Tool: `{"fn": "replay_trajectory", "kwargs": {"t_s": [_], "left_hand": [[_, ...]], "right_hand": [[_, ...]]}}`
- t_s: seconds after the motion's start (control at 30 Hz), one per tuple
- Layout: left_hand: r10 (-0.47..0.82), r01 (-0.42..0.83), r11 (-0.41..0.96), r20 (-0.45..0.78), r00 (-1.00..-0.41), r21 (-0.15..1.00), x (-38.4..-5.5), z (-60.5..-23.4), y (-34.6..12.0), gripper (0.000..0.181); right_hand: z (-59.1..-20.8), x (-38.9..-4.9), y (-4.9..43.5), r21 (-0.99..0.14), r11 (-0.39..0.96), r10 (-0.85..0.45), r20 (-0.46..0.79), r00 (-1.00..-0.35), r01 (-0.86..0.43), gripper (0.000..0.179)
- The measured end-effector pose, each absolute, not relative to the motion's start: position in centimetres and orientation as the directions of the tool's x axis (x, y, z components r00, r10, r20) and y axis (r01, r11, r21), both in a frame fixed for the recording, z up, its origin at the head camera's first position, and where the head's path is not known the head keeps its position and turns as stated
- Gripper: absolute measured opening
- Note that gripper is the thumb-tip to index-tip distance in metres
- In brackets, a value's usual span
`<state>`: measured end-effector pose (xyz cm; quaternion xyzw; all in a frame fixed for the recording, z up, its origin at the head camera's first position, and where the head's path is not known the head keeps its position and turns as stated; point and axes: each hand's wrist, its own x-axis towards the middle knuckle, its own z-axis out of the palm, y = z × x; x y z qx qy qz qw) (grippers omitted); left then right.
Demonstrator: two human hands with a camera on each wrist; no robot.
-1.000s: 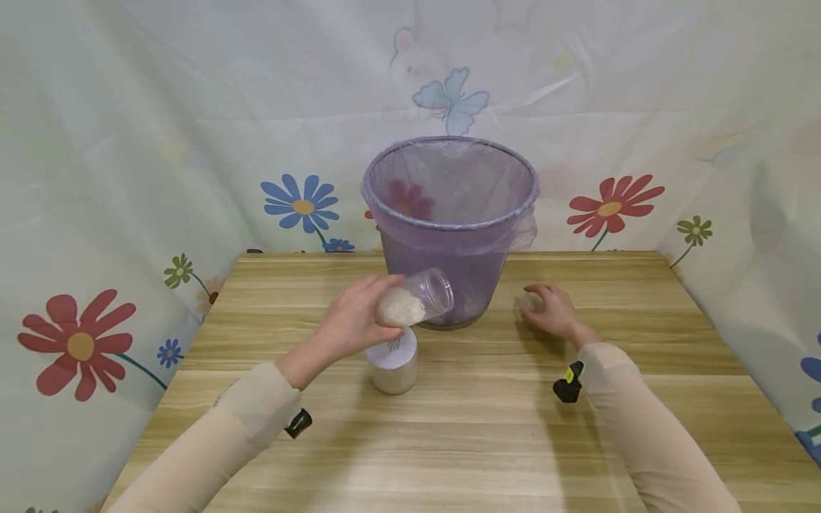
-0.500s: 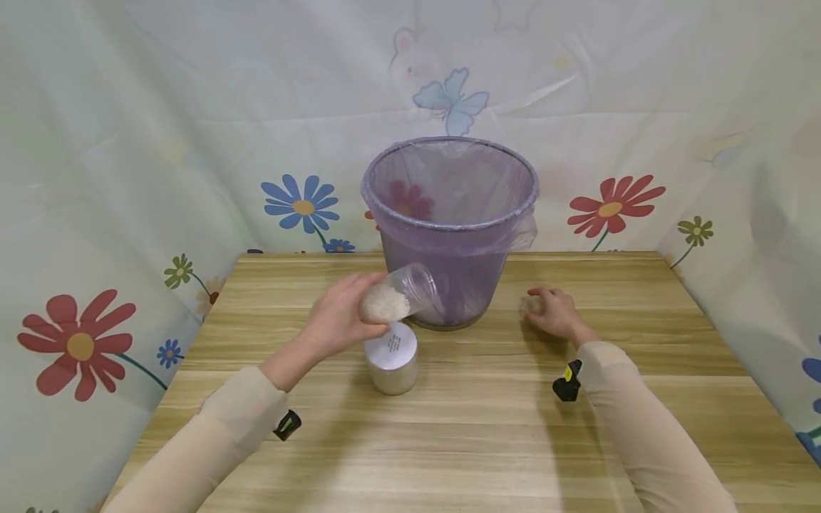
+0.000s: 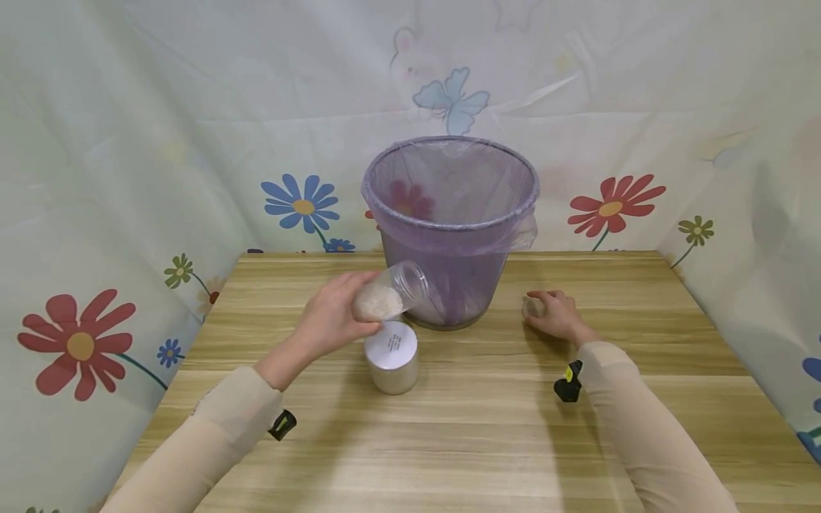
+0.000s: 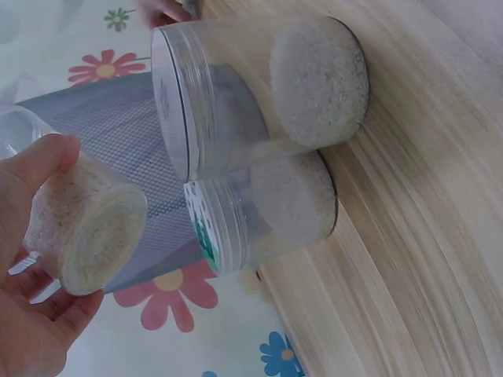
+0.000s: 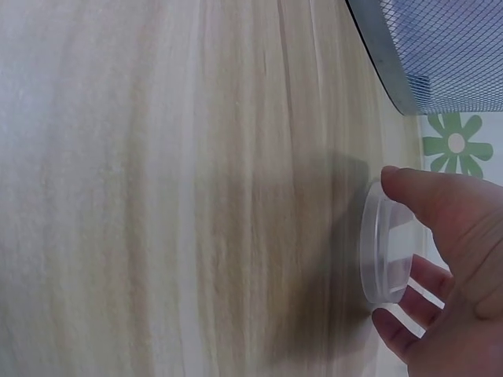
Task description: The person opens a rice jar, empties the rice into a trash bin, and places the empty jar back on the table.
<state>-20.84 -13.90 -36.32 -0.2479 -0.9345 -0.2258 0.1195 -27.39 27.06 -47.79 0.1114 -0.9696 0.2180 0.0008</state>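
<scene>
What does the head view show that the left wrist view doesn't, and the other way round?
Only head: the left sleeve and the blue butterfly on the backdrop.

Only left wrist: a second standing jar with green on its lid, plus the base of the gripped jar.

Both: the left hand holding that jar of white grains, another lidded jar, the mesh bin, table and backdrop.

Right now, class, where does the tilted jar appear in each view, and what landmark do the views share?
Head: the tilted jar is just left of and below centre, in the left hand.
Left wrist: at the left edge, partly cut off.
Right wrist: not in it.
Shared landmark: the bin, in the right wrist view's top right corner.
</scene>
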Motion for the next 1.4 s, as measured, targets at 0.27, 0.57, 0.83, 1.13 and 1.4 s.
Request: {"fn": "replay_trajectory", "kwargs": {"t_s": [0.27,0.57,0.83,1.13,1.4], "left_hand": [[0.404,0.51,0.782,0.331,-0.853,0.359,-20.9,-36.1,-14.3,0.077],[0.398,0.507,0.788,0.34,-0.852,0.348,-21.0,-36.1,-14.9,0.078],[0.376,0.479,0.802,0.321,-0.869,0.358,-21.0,-36.1,-15.5,0.078],[0.353,0.458,0.814,0.321,-0.879,0.358,-21.0,-35.7,-16.4,0.077],[0.321,0.424,0.83,0.311,-0.894,0.363,-21.3,-35.5,-17.4,0.078]], "right_hand": [[-47.0,-27.6,27.7,-0.426,0.865,-0.227,0.145,-0.963,-0.267,0.043],[-44.5,-27.9,28.6,-0.407,0.866,-0.254,0.142,-0.957,-0.29,0.039],[-42.2,-28.3,29.1,-0.442,0.851,-0.263,0.112,-0.958,-0.285,0.039],[-38.4,-28.2,28.2,-0.449,0.846,-0.261,0.123,-0.957,-0.289,0.039],[-34.8,-28.4,27.4,-0.379,0.874,-0.264,0.155,-0.952,-0.304,0.041]]}}
